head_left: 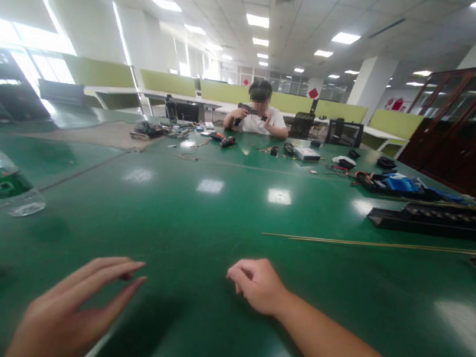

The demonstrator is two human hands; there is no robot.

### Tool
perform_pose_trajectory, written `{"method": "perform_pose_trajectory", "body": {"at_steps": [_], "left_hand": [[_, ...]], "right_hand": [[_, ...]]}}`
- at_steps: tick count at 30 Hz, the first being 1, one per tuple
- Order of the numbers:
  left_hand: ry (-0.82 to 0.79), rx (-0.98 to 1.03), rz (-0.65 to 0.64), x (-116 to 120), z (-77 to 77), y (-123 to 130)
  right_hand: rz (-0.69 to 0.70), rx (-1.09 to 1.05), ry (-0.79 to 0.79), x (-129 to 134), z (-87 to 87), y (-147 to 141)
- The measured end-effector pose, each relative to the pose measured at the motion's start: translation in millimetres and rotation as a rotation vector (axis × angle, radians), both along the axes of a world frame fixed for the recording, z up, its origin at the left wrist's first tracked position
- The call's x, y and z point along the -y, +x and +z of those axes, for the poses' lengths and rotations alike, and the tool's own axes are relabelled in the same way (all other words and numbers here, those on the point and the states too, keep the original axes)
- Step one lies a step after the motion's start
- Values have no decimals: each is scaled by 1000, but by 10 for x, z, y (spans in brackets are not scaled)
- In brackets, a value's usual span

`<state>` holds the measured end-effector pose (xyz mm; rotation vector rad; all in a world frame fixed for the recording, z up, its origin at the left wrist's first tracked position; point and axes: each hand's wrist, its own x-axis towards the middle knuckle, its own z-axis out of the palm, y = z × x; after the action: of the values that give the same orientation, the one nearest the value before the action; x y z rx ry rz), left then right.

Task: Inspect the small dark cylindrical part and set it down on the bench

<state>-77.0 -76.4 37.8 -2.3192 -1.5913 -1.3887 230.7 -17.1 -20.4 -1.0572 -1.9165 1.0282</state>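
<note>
My left hand [80, 304] hovers low at the left over the green tabletop [192, 243]. Its fingers are stretched out and the thumb stands apart from them, with nothing seen between. Right of the middle, my right hand [255, 285] is closed, the thumb pressed against curled fingers. Whatever it may hold is hidden inside the fingers. The two hands are apart. Some faint thin marks show on the tabletop just beyond the right hand.
At left lies a clear plastic bottle [0, 182] with a green label. Thin brass-coloured rods [345, 239] and a black rail [441, 224] lie at right. Tools and parts [228, 141] line the far side, where a person [258, 116] sits holding a dark object.
</note>
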Motion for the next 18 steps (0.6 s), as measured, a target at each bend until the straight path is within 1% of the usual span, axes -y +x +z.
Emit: {"method": "perform_pose_trajectory", "body": {"at_steps": [2,4,7,9,12,15,18], "left_hand": [[53,-157,-153,-74,-17,244],[30,-257,-288,-160,-14,487],[-63,-338,-392,-264,-24,776],[-128,-376,-434,-306,-58,904],[-186,-404,-471,-344,-136,1014],[-190,-413,-479,-367,-213,1068],[-157,-407,-455,-381,-265,1102]], "right_hand": [[7,-2,-12,14,4,-1],[1,-3,-21,27,0,-5],[9,-18,-35,38,-15,-14],[15,-36,-42,38,-25,-19],[30,-62,-42,34,-42,-25],[40,-45,-43,33,-56,-30],[48,7,-45,32,-50,-32]]}}
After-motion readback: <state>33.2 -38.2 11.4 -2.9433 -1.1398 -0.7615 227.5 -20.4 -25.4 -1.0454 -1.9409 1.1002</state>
